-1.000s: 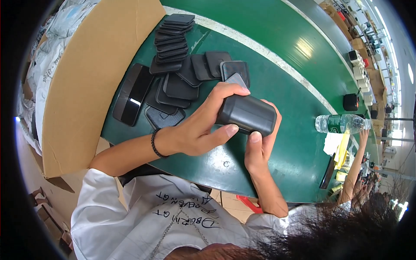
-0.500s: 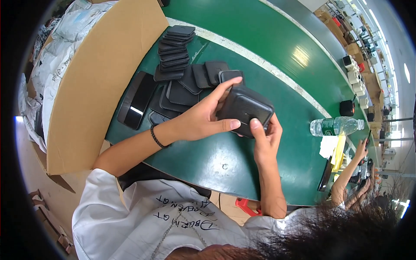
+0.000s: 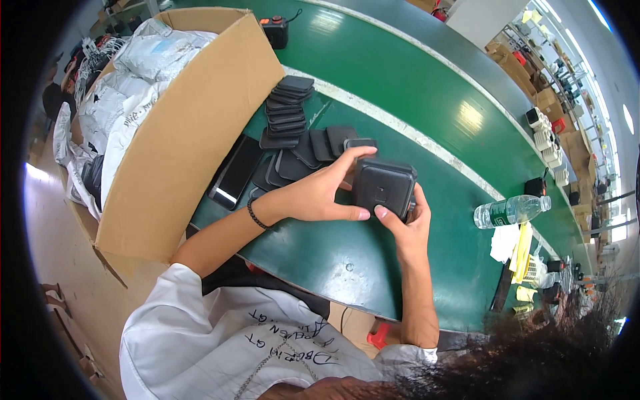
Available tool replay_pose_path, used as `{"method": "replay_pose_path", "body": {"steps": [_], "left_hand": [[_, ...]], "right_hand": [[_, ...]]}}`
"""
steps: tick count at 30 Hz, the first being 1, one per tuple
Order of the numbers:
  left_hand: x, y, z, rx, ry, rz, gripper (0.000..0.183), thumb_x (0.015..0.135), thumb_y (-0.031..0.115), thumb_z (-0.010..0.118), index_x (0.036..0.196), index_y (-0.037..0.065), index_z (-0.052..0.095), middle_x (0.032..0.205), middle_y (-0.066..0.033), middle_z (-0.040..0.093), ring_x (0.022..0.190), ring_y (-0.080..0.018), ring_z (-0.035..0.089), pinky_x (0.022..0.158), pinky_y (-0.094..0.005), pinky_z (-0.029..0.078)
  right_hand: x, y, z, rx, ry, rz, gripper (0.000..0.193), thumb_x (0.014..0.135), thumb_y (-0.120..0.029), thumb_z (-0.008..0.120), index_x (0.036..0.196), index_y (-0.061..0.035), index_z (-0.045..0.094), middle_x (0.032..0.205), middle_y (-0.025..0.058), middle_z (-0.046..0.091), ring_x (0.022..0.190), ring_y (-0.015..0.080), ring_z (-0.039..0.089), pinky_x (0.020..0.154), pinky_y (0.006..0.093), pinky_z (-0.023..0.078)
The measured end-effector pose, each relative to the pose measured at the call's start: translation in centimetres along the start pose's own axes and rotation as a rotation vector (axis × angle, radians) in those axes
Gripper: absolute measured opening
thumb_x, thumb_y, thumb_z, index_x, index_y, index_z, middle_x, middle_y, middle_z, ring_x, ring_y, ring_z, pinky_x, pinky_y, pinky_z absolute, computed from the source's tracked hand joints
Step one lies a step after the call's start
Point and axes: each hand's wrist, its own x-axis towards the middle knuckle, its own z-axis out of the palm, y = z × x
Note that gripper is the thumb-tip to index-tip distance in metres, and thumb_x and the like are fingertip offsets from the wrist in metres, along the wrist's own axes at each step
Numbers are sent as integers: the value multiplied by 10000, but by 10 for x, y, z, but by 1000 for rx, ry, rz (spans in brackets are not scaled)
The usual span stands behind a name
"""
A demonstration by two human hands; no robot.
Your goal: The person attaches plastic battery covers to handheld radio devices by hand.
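Both my hands hold a black boxy plastic case (image 3: 385, 188) with rounded corners above the table. My left hand (image 3: 323, 195) grips its left side, with fingers behind it and the thumb along the lower edge. My right hand (image 3: 412, 230) closes on the lower right corner, thumb on the front face. Beyond my left wrist, several flat black covers (image 3: 288, 113) lie in an overlapping row, and more covers (image 3: 297, 163) fan out below them. A long glossy black phone-like slab (image 3: 237, 172) rests beside the carton. The case's back is hidden.
A cardboard carton (image 3: 180, 143) of white plastic bags stands at the left. On the green table (image 3: 320, 267), a water bottle (image 3: 512, 212) lies on its side at the right, near yellow strips (image 3: 522, 250). A black-and-orange device (image 3: 275, 32) sits behind the carton.
The case has tilted in my hands, so its face is squarer to view. My whole view has shifted, showing more of the carton. Another person's forearm at the right has left view.
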Motion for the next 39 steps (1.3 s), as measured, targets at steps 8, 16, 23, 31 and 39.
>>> {"method": "replay_pose_path", "body": {"steps": [8,16,23,31,39], "left_hand": [[76,29,-22,428,-236,79,598,829,177,772,1344,16,514,1190,-143,626,1101,-209,602,989,-347,466],[218,-45,-107,945,624,-5,732,759,369,802,1299,-4,479,1210,-244,535,1109,-397,564,968,-432,459],[208,22,-210,1576,-23,48,1250,575,494,891,1484,-40,220,1430,-310,392,1323,-461,385,1124,-469,331],[152,41,-337,1818,179,-840,798,582,196,894,1276,103,510,1263,-174,601,1165,-365,587,952,-471,512],[151,55,-244,1068,248,70,575,781,268,798,1219,21,518,1121,-121,615,1002,-215,615,863,-331,506]], "right_hand": [[3,12,-14,-3,213,-272,848,699,-67,835,1400,-34,358,1235,134,583,1082,196,576,905,293,456],[13,29,-10,-856,191,-442,752,741,-255,826,1341,19,466,1327,207,506,1215,352,483,1016,435,403],[23,43,9,-1043,-14,-569,612,798,-231,761,1317,-12,523,1340,211,536,1262,388,484,1057,458,373],[22,43,3,-470,287,-373,282,1002,-89,498,1257,27,524,1071,168,659,891,210,670,734,319,568],[20,25,-6,108,223,-219,419,935,7,604,1302,9,402,1051,140,647,916,170,653,775,309,569]]}}
